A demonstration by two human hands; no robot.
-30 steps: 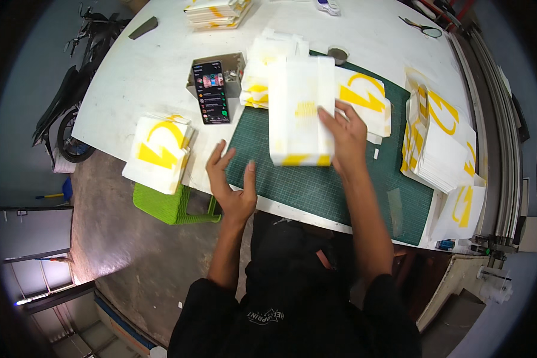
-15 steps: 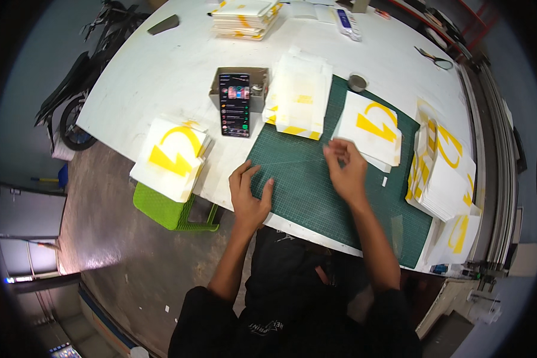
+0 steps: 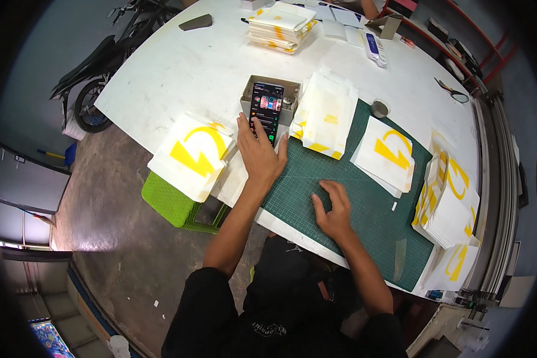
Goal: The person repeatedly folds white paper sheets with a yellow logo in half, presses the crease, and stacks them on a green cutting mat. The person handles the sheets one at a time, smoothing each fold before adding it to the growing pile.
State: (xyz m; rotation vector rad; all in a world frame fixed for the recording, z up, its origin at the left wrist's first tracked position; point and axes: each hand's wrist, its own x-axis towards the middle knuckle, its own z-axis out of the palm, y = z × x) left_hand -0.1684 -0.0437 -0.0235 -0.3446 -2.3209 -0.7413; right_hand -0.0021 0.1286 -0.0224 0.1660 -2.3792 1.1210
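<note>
Smartphone (image 3: pixel 266 111), its screen lit, leans on a grey box (image 3: pixel 269 95) on the white desk (image 3: pixel 179 65); the left hand (image 3: pixel 258 154) reaches it, fingers spread, fingertips touching its lower edge. Right hand (image 3: pixel 334 207) rests open-fingered on the green cutting mat (image 3: pixel 370 203).

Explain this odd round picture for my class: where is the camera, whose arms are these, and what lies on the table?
The camera sits on a person's head and looks down, so both arms are that person's own. The wide lens bends straight edges. The left hand reaches to a phone propped on a small grey box. The right hand rests flat on a green cutting mat. Neither hand holds anything. Stacks of white bags with yellow prints lie around on the white table.
</note>
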